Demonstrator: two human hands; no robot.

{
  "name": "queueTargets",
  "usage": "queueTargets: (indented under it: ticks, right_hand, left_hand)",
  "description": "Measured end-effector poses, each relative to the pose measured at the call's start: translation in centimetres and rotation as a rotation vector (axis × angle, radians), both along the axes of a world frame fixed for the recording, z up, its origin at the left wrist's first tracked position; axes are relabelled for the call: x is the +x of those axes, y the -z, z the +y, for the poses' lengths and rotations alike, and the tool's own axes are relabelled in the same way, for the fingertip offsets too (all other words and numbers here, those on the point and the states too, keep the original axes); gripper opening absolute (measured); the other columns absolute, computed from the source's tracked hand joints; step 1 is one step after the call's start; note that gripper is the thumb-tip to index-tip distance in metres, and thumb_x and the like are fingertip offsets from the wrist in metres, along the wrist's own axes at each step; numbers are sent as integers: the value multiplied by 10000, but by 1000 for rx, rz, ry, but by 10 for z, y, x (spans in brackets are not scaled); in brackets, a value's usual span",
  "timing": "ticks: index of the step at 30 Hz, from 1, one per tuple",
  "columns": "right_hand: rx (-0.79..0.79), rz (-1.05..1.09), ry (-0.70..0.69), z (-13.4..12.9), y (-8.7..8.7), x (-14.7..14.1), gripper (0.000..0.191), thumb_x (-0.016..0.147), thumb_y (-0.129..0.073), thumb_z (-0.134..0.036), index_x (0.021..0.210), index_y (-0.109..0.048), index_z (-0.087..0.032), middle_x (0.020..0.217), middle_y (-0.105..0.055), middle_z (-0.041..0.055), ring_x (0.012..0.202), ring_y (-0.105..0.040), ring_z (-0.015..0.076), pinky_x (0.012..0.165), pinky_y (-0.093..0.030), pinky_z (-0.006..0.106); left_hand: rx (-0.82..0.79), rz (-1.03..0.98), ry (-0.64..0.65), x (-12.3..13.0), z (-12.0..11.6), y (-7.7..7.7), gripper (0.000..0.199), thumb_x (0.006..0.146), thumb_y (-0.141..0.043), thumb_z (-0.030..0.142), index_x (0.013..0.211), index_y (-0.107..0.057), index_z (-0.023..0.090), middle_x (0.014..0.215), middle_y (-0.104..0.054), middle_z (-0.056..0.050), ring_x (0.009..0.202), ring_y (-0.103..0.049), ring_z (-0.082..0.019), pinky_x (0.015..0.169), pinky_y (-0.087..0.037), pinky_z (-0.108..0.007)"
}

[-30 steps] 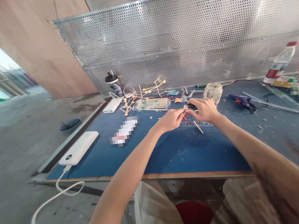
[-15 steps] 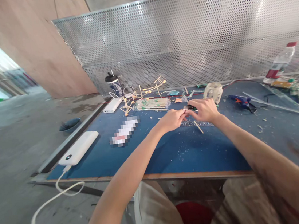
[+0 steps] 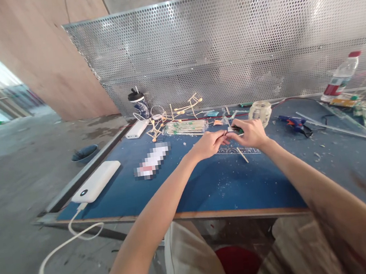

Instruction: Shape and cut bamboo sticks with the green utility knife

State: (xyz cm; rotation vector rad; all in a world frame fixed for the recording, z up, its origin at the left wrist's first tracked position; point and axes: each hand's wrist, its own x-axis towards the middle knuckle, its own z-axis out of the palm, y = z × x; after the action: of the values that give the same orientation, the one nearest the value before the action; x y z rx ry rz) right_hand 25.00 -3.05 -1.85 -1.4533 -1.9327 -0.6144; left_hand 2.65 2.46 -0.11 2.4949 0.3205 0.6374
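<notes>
My right hand (image 3: 252, 133) is closed around a dark green and black utility knife (image 3: 238, 130), its short blade showing near the fingertips. Touching it fingertip to fingertip, my left hand (image 3: 209, 144) pinches what looks like a thin wooden stick, mostly hidden by the fingers. Below both hands a clear ruler (image 3: 230, 150) with cut-out shapes lies on the blue tabletop (image 3: 193, 194). A loose short stick (image 3: 243, 155) rests across that ruler. Pale shavings are scattered nearby.
Behind my hands are a pack of wooden sticks (image 3: 187, 128), glued stick frames (image 3: 189, 107) and a roll of tape (image 3: 260, 112). A blue glue gun (image 3: 293, 123) and a bottle (image 3: 342, 78) stand right. Left are a phone (image 3: 152, 161), power bank (image 3: 97, 181) and cup (image 3: 138, 104).
The knife blade has tilted up between my hands, and my right hand has turned slightly. My left hand stays nearly in place.
</notes>
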Motion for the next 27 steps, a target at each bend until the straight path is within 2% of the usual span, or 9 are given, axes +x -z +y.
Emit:
queueTargets:
  ticks: [3, 8, 27]
  right_hand:
    - [-3, 28, 0, -2, -1, 1, 505, 908, -498, -710, 870, -641, -227, 695, -697, 32, 619, -605, 190, 573, -279, 302]
    - [-31, 35, -22, -3, -2, -1, 530, 913, -468, -729, 894, -636, -227, 737, -711, 41, 620, -602, 187, 574, -282, 300]
    - [-57, 4, -15, -3, -4, -4, 466, 941, -442, -659, 924, -623, -230, 744, -705, 37, 615, -591, 189, 560, -240, 306]
  left_hand:
    - [7, -1, 5, 1, -2, 1, 323, 1089, -310, 306, 1142, -588, 149, 1072, -774, -107, 998, -746, -149, 919, -585, -308]
    - [51, 17, -13, 0, -4, 0, 315, 1077, -335, 270, 1228, -589, 163, 1117, -767, -94, 1042, -729, -175, 934, -564, -350]
    - [103, 61, -39, -1, -5, -3, 341, 1080, -316, 311, 1091, -626, 170, 1000, -771, -83, 855, -711, -160, 812, -532, -323]
